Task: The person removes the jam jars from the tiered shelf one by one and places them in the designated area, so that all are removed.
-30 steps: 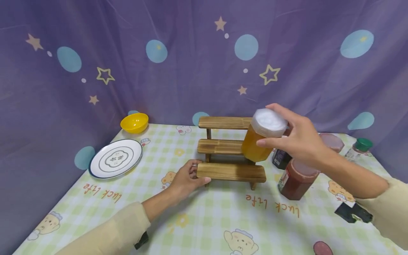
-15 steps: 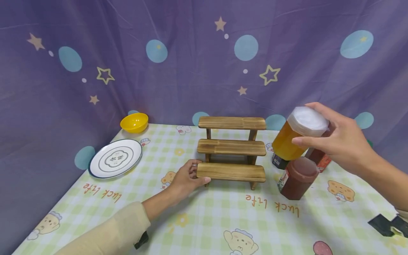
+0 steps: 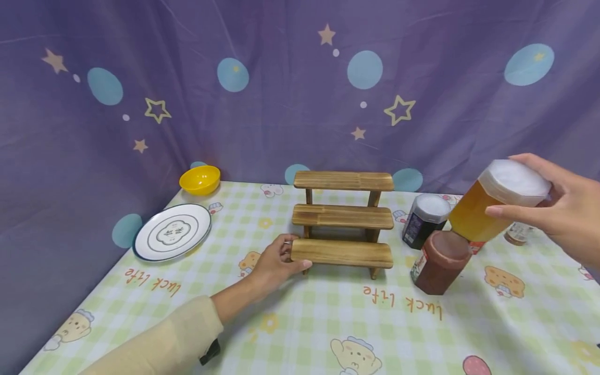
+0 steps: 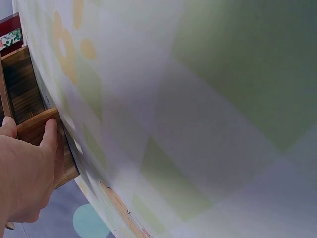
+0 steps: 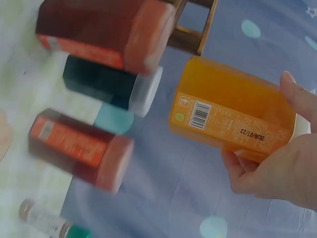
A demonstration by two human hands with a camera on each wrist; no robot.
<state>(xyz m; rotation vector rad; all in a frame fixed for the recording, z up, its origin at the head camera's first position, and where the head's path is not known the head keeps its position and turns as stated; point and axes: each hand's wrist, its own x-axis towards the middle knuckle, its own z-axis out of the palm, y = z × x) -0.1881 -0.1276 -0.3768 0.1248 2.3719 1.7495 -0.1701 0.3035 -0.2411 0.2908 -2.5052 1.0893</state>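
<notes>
My right hand grips an amber jar by its white lid, in the air at the right. The jar leans, its base toward the left; the right wrist view shows its barcode label. At the centre, a three-step wooden shelf stands on the table. My left hand holds the left end of its lowest step, thumb at the front edge and fingers curled round the end. Right of the shelf stand a red-brown jar and a dark jar with a whitish lid.
Another red-brown jar is mostly hidden behind the amber one in the head view. Near it stands a small green-capped bottle. A white plate and yellow bowl sit at the left. A purple curtain hangs behind the table.
My right hand has carried the amber jar rightward, away from the shelf and past the dark jar, which now shows fully. My left hand has stayed on the lowest step.
</notes>
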